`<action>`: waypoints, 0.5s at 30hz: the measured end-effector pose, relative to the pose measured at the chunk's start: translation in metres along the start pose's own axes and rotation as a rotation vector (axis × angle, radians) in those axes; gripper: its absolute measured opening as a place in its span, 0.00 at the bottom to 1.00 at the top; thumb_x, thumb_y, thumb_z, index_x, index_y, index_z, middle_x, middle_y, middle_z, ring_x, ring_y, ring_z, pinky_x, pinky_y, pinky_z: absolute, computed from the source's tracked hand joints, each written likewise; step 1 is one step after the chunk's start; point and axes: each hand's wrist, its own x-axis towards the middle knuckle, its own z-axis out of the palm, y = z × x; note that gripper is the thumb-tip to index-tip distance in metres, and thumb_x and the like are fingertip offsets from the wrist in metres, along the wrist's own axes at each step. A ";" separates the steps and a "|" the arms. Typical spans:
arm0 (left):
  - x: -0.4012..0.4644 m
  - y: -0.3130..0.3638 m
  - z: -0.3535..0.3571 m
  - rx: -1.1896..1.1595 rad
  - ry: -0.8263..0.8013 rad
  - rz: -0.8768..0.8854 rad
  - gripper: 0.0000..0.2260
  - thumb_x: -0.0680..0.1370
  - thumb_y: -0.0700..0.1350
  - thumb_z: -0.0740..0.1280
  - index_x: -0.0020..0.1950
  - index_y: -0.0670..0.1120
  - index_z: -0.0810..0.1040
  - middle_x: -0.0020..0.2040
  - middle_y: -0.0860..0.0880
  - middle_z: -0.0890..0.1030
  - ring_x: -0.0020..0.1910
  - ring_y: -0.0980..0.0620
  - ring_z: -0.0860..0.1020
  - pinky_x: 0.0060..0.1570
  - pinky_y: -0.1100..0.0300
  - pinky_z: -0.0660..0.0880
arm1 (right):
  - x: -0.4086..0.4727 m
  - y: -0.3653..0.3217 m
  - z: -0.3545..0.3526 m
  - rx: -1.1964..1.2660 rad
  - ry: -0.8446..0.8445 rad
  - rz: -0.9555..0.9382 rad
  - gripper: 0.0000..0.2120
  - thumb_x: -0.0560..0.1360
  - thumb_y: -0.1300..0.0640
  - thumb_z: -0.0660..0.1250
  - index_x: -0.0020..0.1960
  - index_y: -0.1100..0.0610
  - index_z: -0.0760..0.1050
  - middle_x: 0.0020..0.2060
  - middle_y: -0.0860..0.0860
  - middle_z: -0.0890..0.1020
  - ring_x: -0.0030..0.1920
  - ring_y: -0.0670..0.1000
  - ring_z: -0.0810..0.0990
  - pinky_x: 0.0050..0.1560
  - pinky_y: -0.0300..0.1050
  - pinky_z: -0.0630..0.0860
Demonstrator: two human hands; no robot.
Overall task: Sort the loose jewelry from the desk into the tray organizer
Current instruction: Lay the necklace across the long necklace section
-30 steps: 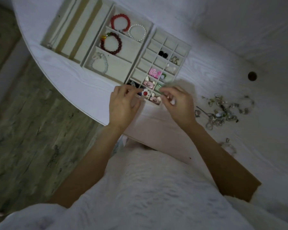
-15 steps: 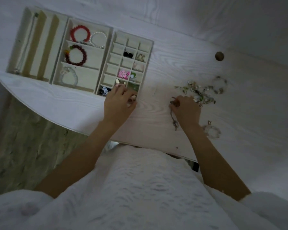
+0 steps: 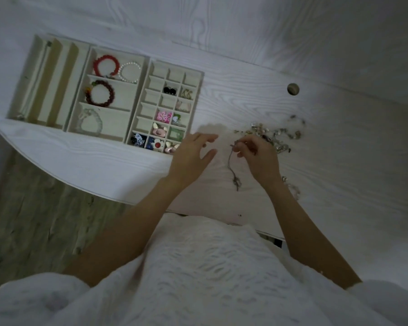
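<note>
- The right hand [image 3: 257, 156] pinches one end of a thin chain [image 3: 232, 168] between fingertips, the rest of it trailing down toward the desk edge with a small knot or charm at the bottom
- The left hand [image 3: 191, 156] hovers with fingers spread and loose, holding nothing, just right of the tray organizer [image 3: 199, 90]
- Judged from here, the step is lifting this chain free — best raised slowly so the dangling end does not snag, with the free hand coming in to support the lower end
- A long narrow slot at the tray's far left looks the likely home for it; the small squares already hold earrings and charms
- The chain looks fine, dark and limp — too dim to tell its clasp
- The remaining pile of loose jewelry [image 3: 273, 135] lies on the desk [image 3: 339, 172], just beyond the right hand
</note>
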 end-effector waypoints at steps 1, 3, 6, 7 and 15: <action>0.003 0.006 0.004 -0.091 -0.033 -0.040 0.14 0.77 0.42 0.68 0.63 0.44 0.77 0.55 0.48 0.80 0.49 0.53 0.77 0.49 0.61 0.73 | -0.001 -0.002 -0.004 0.021 0.001 -0.015 0.04 0.75 0.64 0.67 0.44 0.56 0.77 0.36 0.50 0.82 0.34 0.42 0.80 0.39 0.33 0.76; 0.012 0.016 0.007 -0.251 -0.113 -0.126 0.14 0.79 0.41 0.66 0.64 0.44 0.76 0.57 0.50 0.80 0.49 0.56 0.78 0.50 0.67 0.73 | -0.003 -0.006 -0.011 0.001 -0.020 -0.073 0.04 0.73 0.64 0.69 0.43 0.56 0.78 0.35 0.46 0.81 0.36 0.41 0.80 0.40 0.32 0.75; 0.026 0.031 0.005 -0.311 -0.275 -0.206 0.12 0.80 0.44 0.64 0.62 0.47 0.78 0.51 0.54 0.81 0.47 0.61 0.78 0.47 0.77 0.70 | -0.004 -0.008 -0.018 -0.060 -0.043 -0.186 0.02 0.71 0.63 0.72 0.44 0.59 0.80 0.36 0.44 0.80 0.38 0.37 0.79 0.42 0.30 0.72; 0.029 0.033 0.005 -0.297 -0.315 -0.208 0.11 0.79 0.46 0.65 0.60 0.47 0.80 0.48 0.54 0.81 0.44 0.63 0.78 0.45 0.77 0.69 | -0.002 -0.008 -0.020 -0.062 -0.043 -0.205 0.03 0.71 0.62 0.72 0.44 0.59 0.79 0.36 0.44 0.80 0.38 0.38 0.79 0.41 0.31 0.73; 0.023 0.035 -0.008 -0.437 -0.141 -0.301 0.03 0.77 0.41 0.69 0.48 0.45 0.83 0.41 0.50 0.84 0.38 0.54 0.82 0.38 0.65 0.75 | 0.006 -0.011 -0.006 -0.017 -0.338 -0.027 0.18 0.73 0.56 0.70 0.61 0.58 0.72 0.51 0.48 0.73 0.51 0.46 0.74 0.46 0.29 0.68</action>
